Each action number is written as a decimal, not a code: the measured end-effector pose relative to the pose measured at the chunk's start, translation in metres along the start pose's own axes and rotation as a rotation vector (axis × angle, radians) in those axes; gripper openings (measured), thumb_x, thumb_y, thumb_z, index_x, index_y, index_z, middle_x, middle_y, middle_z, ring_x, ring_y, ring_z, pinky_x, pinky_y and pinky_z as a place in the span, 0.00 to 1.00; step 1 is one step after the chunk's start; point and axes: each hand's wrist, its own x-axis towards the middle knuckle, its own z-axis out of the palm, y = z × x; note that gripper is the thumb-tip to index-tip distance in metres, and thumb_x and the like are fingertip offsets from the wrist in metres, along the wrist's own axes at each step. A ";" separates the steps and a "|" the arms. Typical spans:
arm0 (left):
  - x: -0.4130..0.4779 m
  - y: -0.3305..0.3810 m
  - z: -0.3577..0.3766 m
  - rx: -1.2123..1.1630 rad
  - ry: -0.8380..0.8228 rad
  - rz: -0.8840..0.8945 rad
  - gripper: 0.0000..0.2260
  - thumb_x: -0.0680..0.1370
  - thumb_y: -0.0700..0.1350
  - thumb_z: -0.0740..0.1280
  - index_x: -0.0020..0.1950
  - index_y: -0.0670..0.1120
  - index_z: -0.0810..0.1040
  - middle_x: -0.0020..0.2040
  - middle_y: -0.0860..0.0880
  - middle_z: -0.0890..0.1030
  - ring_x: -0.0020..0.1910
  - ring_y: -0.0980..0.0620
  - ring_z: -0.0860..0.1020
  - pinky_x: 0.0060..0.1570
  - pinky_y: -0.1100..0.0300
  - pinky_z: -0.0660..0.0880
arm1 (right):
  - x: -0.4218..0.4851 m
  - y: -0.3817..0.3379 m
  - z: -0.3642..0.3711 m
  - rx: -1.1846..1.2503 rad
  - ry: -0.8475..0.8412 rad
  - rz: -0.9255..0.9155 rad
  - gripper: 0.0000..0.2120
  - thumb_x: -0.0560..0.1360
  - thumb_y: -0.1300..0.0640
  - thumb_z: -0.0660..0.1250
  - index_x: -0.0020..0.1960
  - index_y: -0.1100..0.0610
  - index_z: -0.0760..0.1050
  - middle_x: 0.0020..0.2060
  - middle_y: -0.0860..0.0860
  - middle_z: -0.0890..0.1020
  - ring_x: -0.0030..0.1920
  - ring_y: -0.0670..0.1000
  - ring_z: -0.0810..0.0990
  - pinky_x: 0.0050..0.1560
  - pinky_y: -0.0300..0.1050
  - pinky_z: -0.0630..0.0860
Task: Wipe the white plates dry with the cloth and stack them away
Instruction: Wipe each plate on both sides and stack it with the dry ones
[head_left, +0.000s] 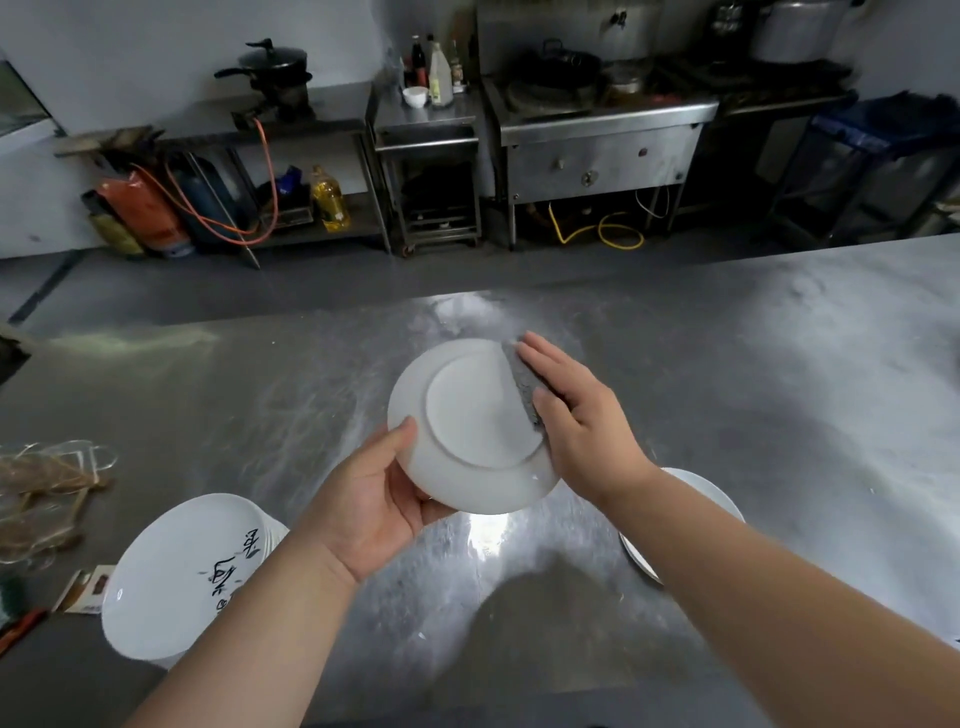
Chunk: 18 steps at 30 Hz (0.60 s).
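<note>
- Dead centre of the frame, held up over the steel table, is the plate being worked on. It's turned bottom-up toward the camera, so you see the raised foot ring.
- Left hand has it by the lower-left rim: thumb clamped on the underside, with the other fingers curled round beneath, out of sight.
- Right hand lies flat on the grey cloth, fingers straight and together, thumb alongside, pressing it onto the plate's right edge.
- Handling-wise, my guess is glazed ceramic: stiff, a bit weighty, slick if it's wet, and it'll chip or shatter if it drops on that steel. The rim pinch looks like the right place to hold, since it leaves the middle free for wiping. I'd turn it by the rim as the cloth goes round.
- The cloth looks soft and thin and seems to fold over the rim easily.
- Looks: plain white, round and glossy, with no marks showing on this side.
- Lower left of the frame sits a tall stack of white plates, and the top one has black brush-style writing on it.
- Lower right, a lower pile of plates peeks out behind the right forearm. I can't tell which pile is the dried one.
</note>
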 end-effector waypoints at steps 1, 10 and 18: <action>0.000 0.000 -0.001 0.020 0.012 -0.003 0.16 0.77 0.48 0.64 0.63 0.46 0.81 0.56 0.42 0.86 0.47 0.46 0.87 0.36 0.50 0.84 | 0.001 0.001 -0.002 -0.016 -0.032 -0.008 0.25 0.81 0.55 0.57 0.78 0.50 0.72 0.78 0.39 0.68 0.78 0.36 0.62 0.76 0.31 0.57; 0.000 -0.027 -0.003 -0.113 0.086 0.055 0.20 0.80 0.45 0.62 0.72 0.44 0.76 0.66 0.40 0.83 0.60 0.41 0.84 0.45 0.48 0.85 | -0.075 0.011 0.045 -0.148 -0.039 0.108 0.31 0.87 0.52 0.55 0.85 0.49 0.44 0.83 0.37 0.41 0.81 0.35 0.40 0.76 0.28 0.41; 0.003 -0.021 0.016 -0.134 0.025 0.138 0.19 0.82 0.44 0.60 0.73 0.48 0.75 0.69 0.42 0.81 0.66 0.41 0.81 0.54 0.46 0.84 | -0.018 -0.001 0.024 -0.117 0.058 0.110 0.29 0.87 0.53 0.55 0.85 0.51 0.50 0.83 0.38 0.50 0.81 0.35 0.48 0.76 0.29 0.47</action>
